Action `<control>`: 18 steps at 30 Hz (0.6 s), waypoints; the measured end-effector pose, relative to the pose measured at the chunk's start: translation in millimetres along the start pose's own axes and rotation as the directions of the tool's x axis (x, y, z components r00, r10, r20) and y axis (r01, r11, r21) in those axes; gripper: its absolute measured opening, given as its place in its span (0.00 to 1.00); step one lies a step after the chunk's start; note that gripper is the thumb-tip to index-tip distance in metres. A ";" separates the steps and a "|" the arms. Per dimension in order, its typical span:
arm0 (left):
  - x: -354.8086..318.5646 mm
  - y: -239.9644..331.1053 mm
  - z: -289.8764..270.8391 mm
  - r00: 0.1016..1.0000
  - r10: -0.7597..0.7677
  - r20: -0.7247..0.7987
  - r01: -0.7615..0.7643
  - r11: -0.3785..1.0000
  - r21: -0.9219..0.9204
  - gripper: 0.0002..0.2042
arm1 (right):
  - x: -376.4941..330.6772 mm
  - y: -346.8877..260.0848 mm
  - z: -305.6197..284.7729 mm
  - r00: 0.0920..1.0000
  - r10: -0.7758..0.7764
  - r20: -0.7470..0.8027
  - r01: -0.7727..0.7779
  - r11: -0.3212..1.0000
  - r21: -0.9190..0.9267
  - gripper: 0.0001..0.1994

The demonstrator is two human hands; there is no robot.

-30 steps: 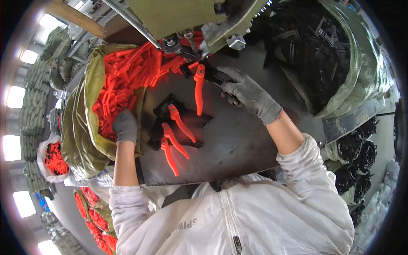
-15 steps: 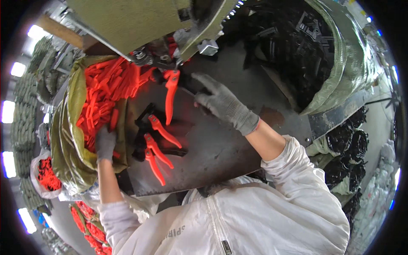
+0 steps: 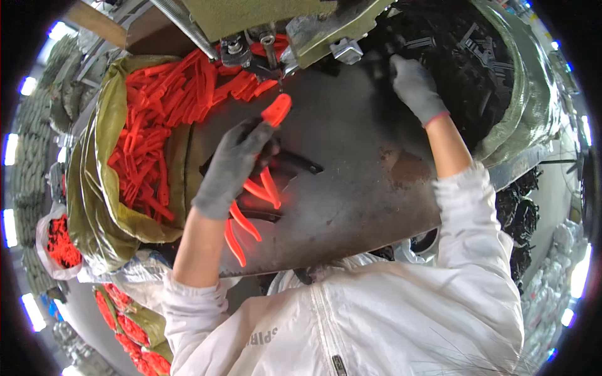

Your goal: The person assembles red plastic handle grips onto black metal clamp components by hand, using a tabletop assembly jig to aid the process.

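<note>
My left hand (image 3: 235, 163), in a grey glove, is closed on a red plastic handle (image 3: 278, 110) and holds it up below the machine head. Beneath that hand, several red-handled tools (image 3: 235, 235) with black parts lie on the dark metal table (image 3: 351, 207), partly hidden by it. My right hand (image 3: 415, 88), also gloved in grey, reaches to the near-left side of the black parts (image 3: 451, 94) at the right. Its fingertips blur into the dark parts, and whether they hold one I cannot tell.
A green machine head (image 3: 251, 15) with metal fittings (image 3: 268, 47) overhangs the table's far side. On the left an olive sack (image 3: 94, 207) spills red handles (image 3: 182, 94). A green sack (image 3: 527, 94) wraps the black parts. Bags of red parts (image 3: 135, 329) stand at lower left.
My left hand has come out of the red handles toward the middle with one handle. My right hand has moved from the machine to the black parts. The red-handled tool has left the machine head.
</note>
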State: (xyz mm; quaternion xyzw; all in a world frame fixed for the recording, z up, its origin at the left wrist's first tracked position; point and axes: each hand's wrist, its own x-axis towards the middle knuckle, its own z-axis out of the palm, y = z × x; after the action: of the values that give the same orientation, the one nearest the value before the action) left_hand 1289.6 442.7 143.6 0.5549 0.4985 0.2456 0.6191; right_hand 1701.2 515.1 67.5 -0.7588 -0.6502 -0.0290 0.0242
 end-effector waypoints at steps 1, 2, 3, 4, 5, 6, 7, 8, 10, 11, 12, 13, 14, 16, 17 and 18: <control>6.6 -8.0 8.0 0.999 -0.037 0.008 0.038 0.993 -0.109 0.15 | -14.9 -3.2 -11.8 0.995 0.039 -0.088 -0.031 0.996 0.088 0.19; 12.1 -20.2 8.3 0.997 -0.078 0.006 0.078 0.973 -0.216 0.16 | -29.0 -16.3 -22.7 0.997 0.022 -0.078 -0.014 0.995 0.098 0.19; 15.7 -41.6 -12.1 0.996 0.081 0.045 -0.082 0.997 0.011 0.16 | -46.8 -37.8 -37.9 0.992 0.002 -0.125 0.050 0.911 0.409 0.21; 20.5 -39.9 -10.8 0.996 0.070 0.055 -0.071 0.997 0.010 0.16 | -65.0 -49.2 -49.2 0.986 0.026 -0.163 0.090 0.742 0.665 0.23; 23.3 -30.9 -9.0 1.000 -0.024 -0.004 0.024 0.995 -0.100 0.17 | -80.0 -62.6 -60.0 0.987 0.040 -0.154 0.074 0.741 0.667 0.23; 25.1 -25.5 -6.6 0.991 -0.124 -0.057 0.110 0.971 -0.212 0.17 | -92.6 -80.1 -70.9 1.000 -0.011 0.023 -0.014 0.511 0.859 0.24; 27.4 -22.9 -3.6 0.994 -0.084 -0.071 0.066 0.970 -0.232 0.16 | -97.1 -95.1 -76.6 0.979 -0.119 0.166 -0.134 0.239 0.962 0.25; 28.4 -16.9 1.4 0.993 -0.084 -0.080 0.064 0.973 -0.222 0.16 | -94.1 -105.1 -69.8 0.979 -0.124 0.160 -0.129 0.227 0.965 0.25; 35.4 -1.5 18.6 0.999 0.011 -0.048 -0.023 0.965 -0.260 0.17 | -89.9 -113.7 -53.0 0.941 -0.250 0.230 -0.270 -0.141 0.952 0.29; 36.3 3.4 18.2 0.999 0.011 -0.043 -0.021 0.969 -0.244 0.17 | -90.8 -122.2 -54.9 0.939 -0.259 0.228 -0.272 -0.150 0.950 0.29; 35.5 8.2 16.2 0.999 0.008 -0.052 -0.020 0.971 -0.239 0.17 | -92.3 -130.1 -58.5 0.950 -0.234 0.207 -0.236 -0.102 0.966 0.29; 34.0 12.8 13.8 0.998 -0.009 -0.058 0.000 0.987 -0.163 0.17 | -94.5 -136.4 -61.8 0.960 -0.211 0.184 -0.199 -0.051 0.979 0.29; 34.8 15.7 12.5 0.998 -0.021 -0.060 0.015 0.996 -0.091 0.17 | -96.7 -139.4 -64.1 0.960 -0.215 0.181 -0.196 -0.052 0.979 0.29; 35.7 11.9 6.7 0.997 -0.055 -0.056 0.048 0.992 -0.115 0.17 | -104.2 -146.0 -69.3 0.955 -0.229 0.187 -0.170 0.090 0.981 0.30; 36.2 12.6 5.6 0.995 -0.090 -0.044 0.083 0.987 -0.138 0.17 | -106.9 -151.8 -69.8 0.956 -0.231 0.182 -0.165 0.091 0.982 0.30; 36.7 12.8 4.4 0.995 -0.087 -0.049 0.079 0.987 -0.139 0.17 | -109.2 -160.2 -68.0 0.961 -0.222 0.165 -0.155 0.065 0.986 0.30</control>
State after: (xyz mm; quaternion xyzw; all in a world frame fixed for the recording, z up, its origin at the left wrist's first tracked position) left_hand 1310.7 475.6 142.5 0.4830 0.5197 0.2684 0.6516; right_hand 1525.3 427.0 126.9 -0.5159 -0.5069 0.5275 0.4456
